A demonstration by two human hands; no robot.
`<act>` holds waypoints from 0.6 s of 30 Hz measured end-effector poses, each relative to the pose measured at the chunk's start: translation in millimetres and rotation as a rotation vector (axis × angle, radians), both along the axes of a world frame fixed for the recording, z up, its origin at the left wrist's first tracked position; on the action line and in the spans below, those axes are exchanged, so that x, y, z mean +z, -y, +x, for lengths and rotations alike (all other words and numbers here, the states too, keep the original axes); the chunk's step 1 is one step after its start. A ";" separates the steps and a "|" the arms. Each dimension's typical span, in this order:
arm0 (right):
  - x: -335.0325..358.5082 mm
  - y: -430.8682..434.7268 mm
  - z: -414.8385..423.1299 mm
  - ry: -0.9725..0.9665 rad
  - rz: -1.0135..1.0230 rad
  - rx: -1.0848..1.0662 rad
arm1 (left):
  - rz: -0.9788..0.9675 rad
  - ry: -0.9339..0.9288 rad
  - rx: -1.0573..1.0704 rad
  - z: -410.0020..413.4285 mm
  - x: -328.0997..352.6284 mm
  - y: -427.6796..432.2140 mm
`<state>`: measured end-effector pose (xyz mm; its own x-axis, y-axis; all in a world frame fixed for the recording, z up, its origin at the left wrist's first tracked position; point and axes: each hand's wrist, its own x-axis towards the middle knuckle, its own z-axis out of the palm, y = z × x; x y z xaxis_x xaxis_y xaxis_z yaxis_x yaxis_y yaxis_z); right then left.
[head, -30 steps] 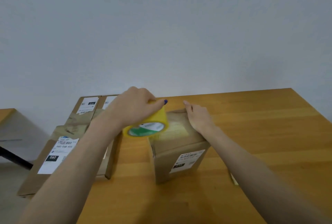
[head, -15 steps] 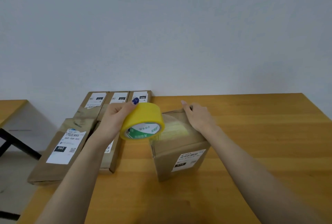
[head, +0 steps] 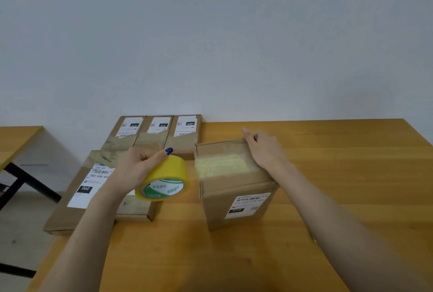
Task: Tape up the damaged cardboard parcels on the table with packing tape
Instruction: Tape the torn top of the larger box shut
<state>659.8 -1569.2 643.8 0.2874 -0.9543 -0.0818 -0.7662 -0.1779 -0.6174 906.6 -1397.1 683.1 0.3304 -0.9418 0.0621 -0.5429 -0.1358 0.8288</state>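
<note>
The left hand [head: 138, 170] grips a yellow tape roll [head: 165, 180] just left of the box [head: 234, 188] on the surface [head: 339, 174]. The right hand [head: 263, 151] lies flat, fingers straight, on the box's right top edge. The left forearm hides part of the flat parcels [head: 68, 216], and their small label print is unreadable.

The tape roll [head: 164, 179] is bright yellow, its inner ring green and white. One nail [head: 169, 150] is dark blue. The box [head: 218, 207] is plain brown, with a pale yellow strip [head: 220, 166] and a white label [head: 251, 202] bearing a black block. The table [head: 339, 174] is honey-orange wood.
</note>
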 end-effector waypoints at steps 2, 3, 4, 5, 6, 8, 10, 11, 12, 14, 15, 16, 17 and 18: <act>-0.9 -0.5 0.3 0.008 0.006 -0.005 | -0.004 -0.079 0.018 -3.2 -9.1 -1.4; -1.5 -1.0 0.4 0.021 0.007 -0.010 | -0.003 -0.119 0.024 -6.6 -14.2 -1.7; -2.7 -0.8 0.7 0.033 0.010 -0.017 | -0.002 -0.156 0.029 -11.2 -19.1 -2.0; -4.0 -0.4 0.2 0.041 0.013 -0.024 | -0.001 -0.197 0.035 -15.5 -23.7 -1.2; -4.3 -0.8 -0.4 0.040 0.020 -0.031 | -0.001 -0.227 0.041 -18.7 -27.4 -0.2; -3.0 -1.9 -0.6 0.046 0.025 -0.040 | 0.007 -0.243 0.064 -20.4 -29.8 2.5; -1.6 -2.1 0.3 0.036 0.023 -0.038 | 0.016 -0.242 0.066 -17.9 -27.7 3.1; -1.3 -1.8 1.2 0.037 0.038 -0.036 | 0.018 -0.234 0.060 -17.2 -26.0 3.6; -1.4 -1.3 1.8 0.051 0.073 -0.033 | 0.020 -0.223 0.053 -17.6 -24.1 4.7; -0.6 0.4 -0.1 0.100 0.165 -0.022 | 0.007 -0.170 0.040 -21.1 -19.5 9.5; -0.3 1.8 -2.4 0.118 0.182 -0.015 | 0.002 -0.133 0.042 -23.9 -16.2 12.2; 0.5 3.0 -5.0 0.137 0.188 -0.015 | -0.004 -0.102 0.042 -26.8 -11.1 14.4; 2.3 3.3 -8.5 0.165 0.191 -0.029 | -0.005 -0.086 0.033 -30.3 -4.5 15.9; 3.6 6.0 -13.6 0.219 0.213 -0.057 | -0.014 -0.096 0.012 -35.3 5.3 19.0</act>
